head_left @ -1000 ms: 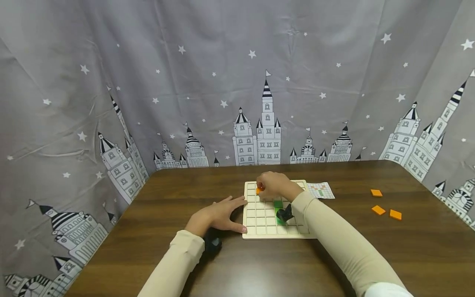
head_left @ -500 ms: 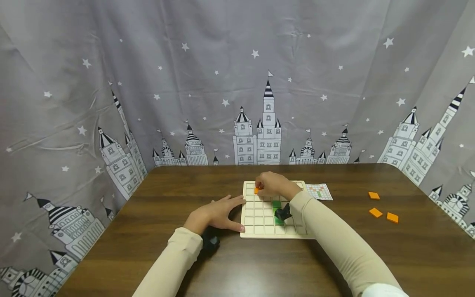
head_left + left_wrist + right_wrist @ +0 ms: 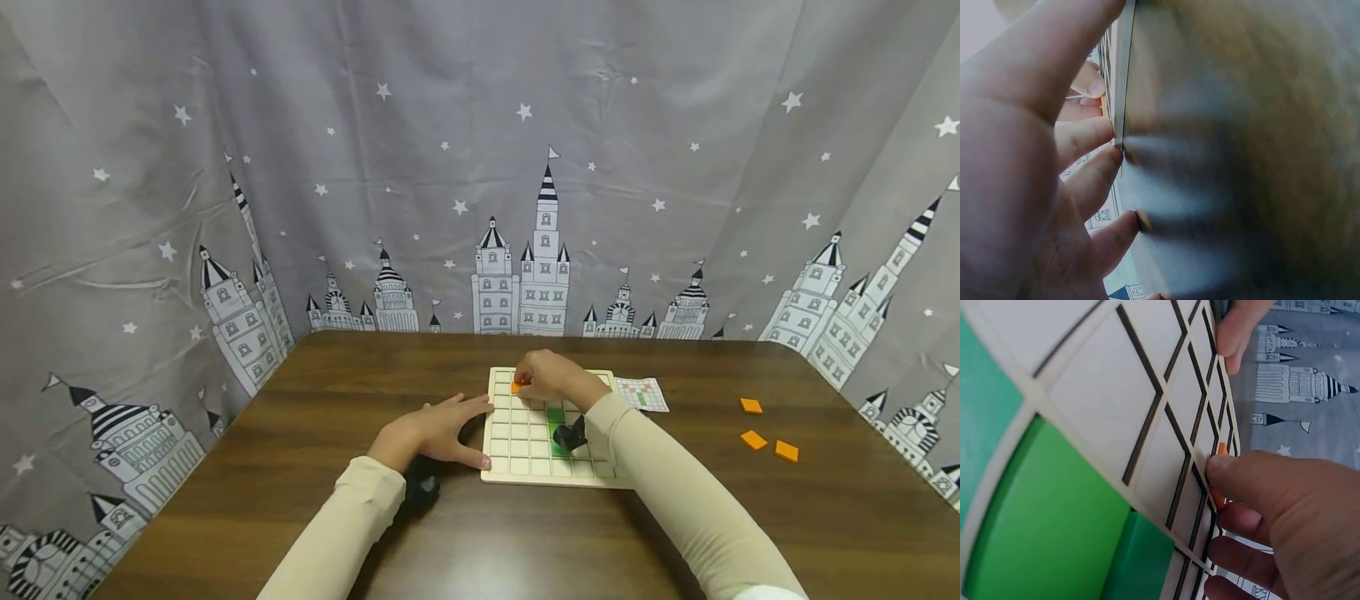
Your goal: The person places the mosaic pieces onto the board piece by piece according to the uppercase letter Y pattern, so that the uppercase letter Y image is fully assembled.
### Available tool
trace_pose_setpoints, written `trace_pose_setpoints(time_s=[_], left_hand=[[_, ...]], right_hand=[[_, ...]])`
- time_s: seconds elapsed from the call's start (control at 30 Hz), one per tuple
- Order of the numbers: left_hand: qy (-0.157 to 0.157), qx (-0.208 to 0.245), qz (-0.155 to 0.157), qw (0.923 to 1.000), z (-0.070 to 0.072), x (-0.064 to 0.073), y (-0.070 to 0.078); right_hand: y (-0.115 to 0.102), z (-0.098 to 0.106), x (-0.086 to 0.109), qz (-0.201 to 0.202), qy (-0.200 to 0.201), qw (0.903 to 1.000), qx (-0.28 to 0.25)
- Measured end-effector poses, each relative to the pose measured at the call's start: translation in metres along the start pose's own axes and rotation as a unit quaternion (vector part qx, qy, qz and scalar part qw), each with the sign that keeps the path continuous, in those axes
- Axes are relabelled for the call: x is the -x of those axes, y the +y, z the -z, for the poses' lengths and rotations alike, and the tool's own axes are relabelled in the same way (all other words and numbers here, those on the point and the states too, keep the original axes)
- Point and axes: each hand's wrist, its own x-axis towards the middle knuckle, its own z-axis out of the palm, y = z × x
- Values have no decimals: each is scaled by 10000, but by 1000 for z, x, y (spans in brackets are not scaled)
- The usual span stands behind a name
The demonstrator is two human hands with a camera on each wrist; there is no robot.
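A pale grid board [image 3: 519, 447] lies on the wooden table, its square cells outlined by raised ridges. My right hand [image 3: 551, 375] pinches a small orange tile [image 3: 516, 387] over a cell near the board's far left corner. The right wrist view shows the tile's orange edge [image 3: 1220, 497] under the thumb, low against the grid. My left hand [image 3: 442, 429] touches the board's left side with spread, mostly straight fingers. Green tiles [image 3: 556, 415] sit in a column of cells at mid-board, partly hidden by the right wrist's black camera [image 3: 572, 435].
Three loose orange tiles [image 3: 752, 439] lie on the table to the right. A printed card [image 3: 642, 394] with a coloured grid pattern lies by the board's far right corner. A grey curtain [image 3: 420, 125] with castles and stars hangs behind the table [image 3: 510, 542].
The head view has shifted slightly. Relative to the board, both hands stay almost in place, and the right hand keeps hold of the orange tile.
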Motion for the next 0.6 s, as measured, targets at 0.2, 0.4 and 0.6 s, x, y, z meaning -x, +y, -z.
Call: trace_pose_setpoints(time_s=[0.2, 0.4, 0.6], left_hand=[[-30, 17, 51, 10000, -1, 0, 0], [-18, 16, 20, 10000, -1, -1, 1], [7, 11, 19, 10000, -1, -1, 0]], right_hand=[[0, -3, 1, 270, 85, 9993, 260], [2, -4, 3, 213, 133, 9995, 208], [4, -5, 3, 246, 190, 9993, 226]])
